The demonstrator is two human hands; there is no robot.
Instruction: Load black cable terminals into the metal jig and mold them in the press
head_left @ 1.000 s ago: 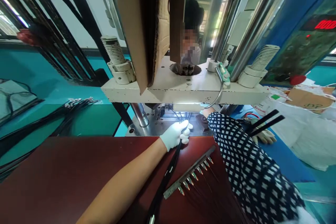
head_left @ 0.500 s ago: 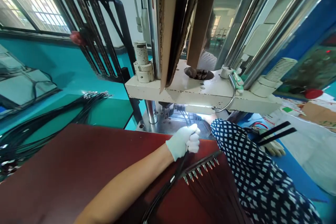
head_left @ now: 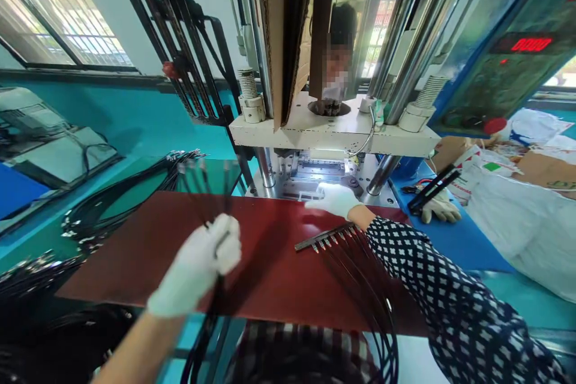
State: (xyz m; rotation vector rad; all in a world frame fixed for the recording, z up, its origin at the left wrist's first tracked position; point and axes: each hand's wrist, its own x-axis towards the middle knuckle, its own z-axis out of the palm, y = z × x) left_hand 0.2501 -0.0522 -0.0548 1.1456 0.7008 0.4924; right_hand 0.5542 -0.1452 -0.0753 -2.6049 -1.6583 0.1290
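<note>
My left hand [head_left: 204,261], in a white glove and blurred by motion, is closed around a bundle of black cables [head_left: 209,327]. Blurred cable ends stick up above the fist, and the rest hangs down past the table's front edge. My right hand [head_left: 335,201], also gloved, is at the front of the press bed [head_left: 299,183], with thumb and fingers stretched apart and pointing left. Below it on the red-brown tabletop [head_left: 265,234] lies a dark bar [head_left: 319,239] holding a row of metal-tipped cables [head_left: 355,264].
The press's cream plate [head_left: 288,139] spans above the bed between steel columns. Cardboard [head_left: 274,42] stands on it. More black cables [head_left: 130,186] lie at left. At right are a work glove [head_left: 441,209], white bags [head_left: 517,210] and a control panel [head_left: 517,66].
My left hand has drawn the cables away from the press, to the left and nearer me. My right hand has come out from under the plate to the bed's front. The view has shifted.
</note>
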